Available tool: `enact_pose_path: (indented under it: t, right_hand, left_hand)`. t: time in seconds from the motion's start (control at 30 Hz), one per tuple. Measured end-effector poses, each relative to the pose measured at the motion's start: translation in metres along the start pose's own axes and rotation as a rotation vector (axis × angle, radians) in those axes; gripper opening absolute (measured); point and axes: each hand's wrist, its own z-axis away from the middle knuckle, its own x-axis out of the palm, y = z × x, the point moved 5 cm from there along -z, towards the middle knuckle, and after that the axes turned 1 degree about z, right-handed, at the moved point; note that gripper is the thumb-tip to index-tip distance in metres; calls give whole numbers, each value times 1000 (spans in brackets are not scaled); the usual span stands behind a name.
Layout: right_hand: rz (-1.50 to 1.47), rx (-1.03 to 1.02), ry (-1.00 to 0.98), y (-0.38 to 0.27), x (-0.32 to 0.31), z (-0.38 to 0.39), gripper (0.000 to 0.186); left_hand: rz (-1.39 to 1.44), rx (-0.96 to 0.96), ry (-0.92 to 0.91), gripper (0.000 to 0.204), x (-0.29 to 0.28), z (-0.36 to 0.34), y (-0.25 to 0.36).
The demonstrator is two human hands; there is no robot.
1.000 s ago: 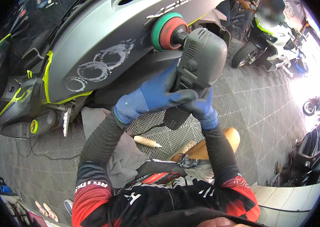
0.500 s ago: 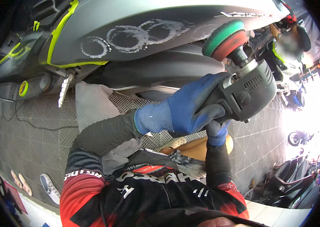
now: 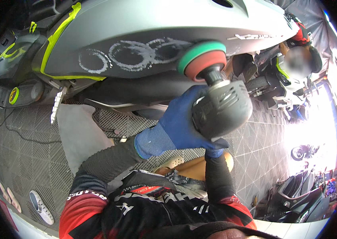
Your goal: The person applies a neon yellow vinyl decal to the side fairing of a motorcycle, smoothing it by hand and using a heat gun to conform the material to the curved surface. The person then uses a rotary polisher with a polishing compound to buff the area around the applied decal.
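Note:
My left hand, in a blue glove, is wrapped around the side of a black power polisher. My right hand, gloved too, is closed beneath the tool's rear end, with most of its fingers hidden. The polisher carries a round green and red pad. That pad overlaps the right end of white ring-shaped smears on a grey motorcycle panel; whether it presses on the surface I cannot tell. Yellow-green tape borders the panel's left side and part of its lower edge.
A grey cloth hangs over my left side. A dark cable runs along the tiled floor. Another person is at the far right beside a second motorcycle. Shoes lie at lower left, with dark vehicle parts at lower right.
Both hands have carried the polisher left and slightly down, turning its body. The pad has shifted left from the panel's right part to the edge of the white smears.

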Motion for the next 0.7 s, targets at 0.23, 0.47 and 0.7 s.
enact_pose_path:
  t: [0.23, 0.47, 0.7]
  right_hand:
    - [102, -42, -48, 4, 7, -4, 86]
    - [184, -74, -88, 7, 9, 0, 91]
    - [367, -195, -182, 18, 14, 12, 96]
  left_hand:
    - [13, 17, -49, 111, -7, -2, 0]
    - [50, 4, -40, 110, -4, 0, -6]
    - [62, 174, -228, 109, -5, -5, 0]
